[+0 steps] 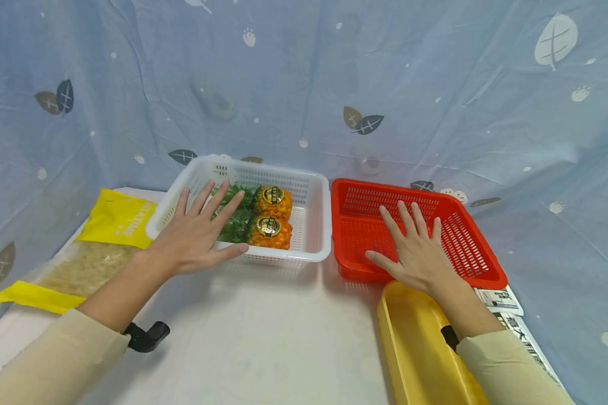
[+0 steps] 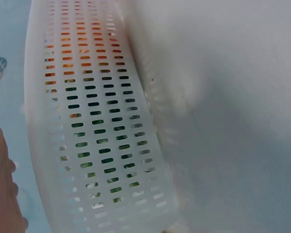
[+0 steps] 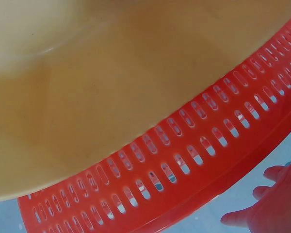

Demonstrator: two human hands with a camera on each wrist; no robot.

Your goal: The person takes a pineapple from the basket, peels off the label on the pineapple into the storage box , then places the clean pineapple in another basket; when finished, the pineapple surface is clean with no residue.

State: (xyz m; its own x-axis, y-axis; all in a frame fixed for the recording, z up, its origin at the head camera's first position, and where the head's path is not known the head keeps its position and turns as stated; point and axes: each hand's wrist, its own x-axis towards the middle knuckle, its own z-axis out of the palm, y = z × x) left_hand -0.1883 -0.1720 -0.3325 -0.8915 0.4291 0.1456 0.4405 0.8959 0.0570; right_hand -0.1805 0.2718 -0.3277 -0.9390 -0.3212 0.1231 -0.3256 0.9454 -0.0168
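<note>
My left hand [image 1: 195, 233] is spread with straight fingers over the near left part of a white basket [image 1: 316, 225], holding nothing. In that basket lie leafy greens [image 1: 235, 222] and two orange net-like packs with round black-and-gold labels, a rear pack [image 1: 282, 201] and a front pack [image 1: 278, 236]. My right hand [image 1: 418, 253], fingers fanned out, is over the near edge of a red basket [image 1: 354, 225] and grips nothing. Below the right wrist lies a long yellow tray [image 1: 410, 337]. The left wrist view shows the white basket's slotted side [image 2: 102, 121]; the right wrist view, the red basket's slotted wall [image 3: 184, 150].
A yellow-and-clear bag [image 1: 116, 219] of pale contents lies left of the white basket, partly behind my left forearm. White printed packets [image 1: 501, 301] stick out right of the yellow tray. A blue patterned curtain [image 1: 294, 84] hangs behind the white table [image 1: 263, 337].
</note>
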